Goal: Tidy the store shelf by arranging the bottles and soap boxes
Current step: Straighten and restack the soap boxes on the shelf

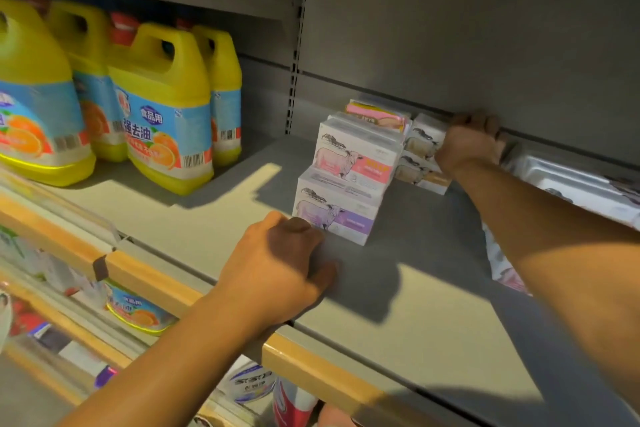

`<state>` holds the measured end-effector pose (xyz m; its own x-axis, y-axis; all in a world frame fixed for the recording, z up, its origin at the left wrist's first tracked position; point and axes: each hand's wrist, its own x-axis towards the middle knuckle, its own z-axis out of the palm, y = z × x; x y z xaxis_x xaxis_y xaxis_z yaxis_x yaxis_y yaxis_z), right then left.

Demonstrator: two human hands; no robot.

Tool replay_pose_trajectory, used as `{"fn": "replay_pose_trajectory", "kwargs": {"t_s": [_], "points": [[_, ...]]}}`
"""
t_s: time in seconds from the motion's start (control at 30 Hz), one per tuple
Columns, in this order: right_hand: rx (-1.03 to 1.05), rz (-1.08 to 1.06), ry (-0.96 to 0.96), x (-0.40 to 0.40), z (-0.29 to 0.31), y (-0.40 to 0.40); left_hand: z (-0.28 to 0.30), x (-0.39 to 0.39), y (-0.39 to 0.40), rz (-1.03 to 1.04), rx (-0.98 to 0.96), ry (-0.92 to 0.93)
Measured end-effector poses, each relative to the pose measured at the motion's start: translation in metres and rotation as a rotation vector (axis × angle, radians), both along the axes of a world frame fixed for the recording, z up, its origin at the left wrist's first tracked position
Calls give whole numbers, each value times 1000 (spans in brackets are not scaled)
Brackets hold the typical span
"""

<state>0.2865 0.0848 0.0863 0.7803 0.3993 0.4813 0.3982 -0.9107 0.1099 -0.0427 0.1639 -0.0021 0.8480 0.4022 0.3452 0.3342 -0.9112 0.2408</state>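
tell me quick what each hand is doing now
Left hand: curled shut beside the purple box, grip unclear.
Right hand: closed on the rear white box.

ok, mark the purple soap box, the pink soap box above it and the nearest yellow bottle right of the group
purple soap box (334,215): head view, front face, on the animal print.
pink soap box (355,159): head view, front face, mid-label.
yellow bottle (162,114): head view, front label, middle of the blue band.
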Motion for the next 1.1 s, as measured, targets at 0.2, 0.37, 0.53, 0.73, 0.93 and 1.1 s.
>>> {"fn": "replay_pose_trajectory", "kwargs": {"t_s": [0.2, 0.37, 0.53, 0.73, 0.93, 1.1], "points": [[170, 157, -49, -30, 9, -25, 0, 0, 0, -17, 9, -4], [355, 334, -17, -79, 26, -75, 3, 1, -3, 0, 30, 10], [545, 456, 233, -133, 15, -133, 10, -3, -22, -67, 141, -4], [806, 507, 640, -185, -20, -197, 20, 21, -102, -176, -505, -357], [1000, 555, 826, -197, -43, -245, 22, 56, -152, -433, -1044, -361], [1144, 629, 934, -192, -66, -276, 20, 71, -170, -364, -1257, -347]]}}
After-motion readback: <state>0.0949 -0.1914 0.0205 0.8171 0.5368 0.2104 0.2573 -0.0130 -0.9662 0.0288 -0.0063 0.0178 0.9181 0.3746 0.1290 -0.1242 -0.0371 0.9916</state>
